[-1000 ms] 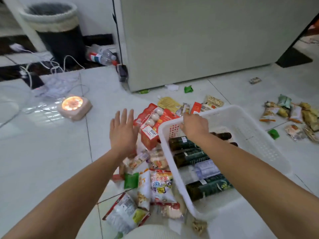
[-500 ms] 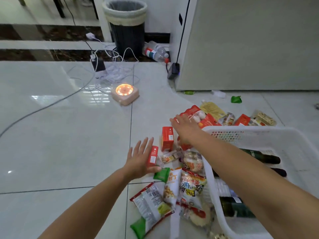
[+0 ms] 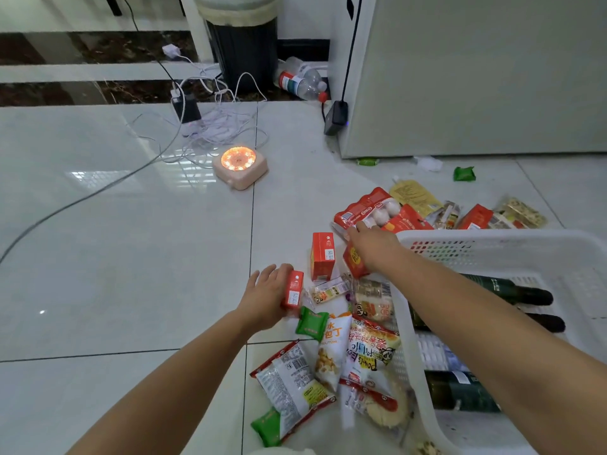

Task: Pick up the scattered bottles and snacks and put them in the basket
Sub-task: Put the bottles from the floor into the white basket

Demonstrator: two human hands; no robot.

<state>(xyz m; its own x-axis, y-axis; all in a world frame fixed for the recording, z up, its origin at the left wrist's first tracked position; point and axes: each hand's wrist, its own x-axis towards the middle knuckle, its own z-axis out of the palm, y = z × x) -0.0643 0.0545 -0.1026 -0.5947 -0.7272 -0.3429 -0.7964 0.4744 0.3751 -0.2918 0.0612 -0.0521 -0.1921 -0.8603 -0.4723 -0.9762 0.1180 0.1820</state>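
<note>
A white plastic basket [image 3: 492,239] stands on the floor at the right, with dark green bottles [image 3: 507,289] lying inside. Snack packets [image 3: 358,353] lie in a heap along its left side. My left hand [image 3: 266,297] is closed round a small red box [image 3: 293,290] at the heap's left edge. A taller red box [image 3: 323,260] stands upright just beyond it. My right hand [image 3: 374,247] reaches over the basket's corner, palm down on a red pouch [image 3: 354,265]. Its fingertips touch a red pack of white balls [image 3: 368,210]. Its grip is hidden.
More packets [image 3: 473,216] lie behind the basket, with green sachets [image 3: 464,174] near a grey cabinet [image 3: 476,77]. A pink device with a glowing orange ring [image 3: 239,165] and tangled cables [image 3: 210,126] lie far left. A bin [image 3: 243,44] and a plastic bottle [image 3: 300,81] are at the back.
My left hand came down from open above the heap and closed on the small red box. My right hand left the basket rim and reached to the red pouch. The view swung left.
</note>
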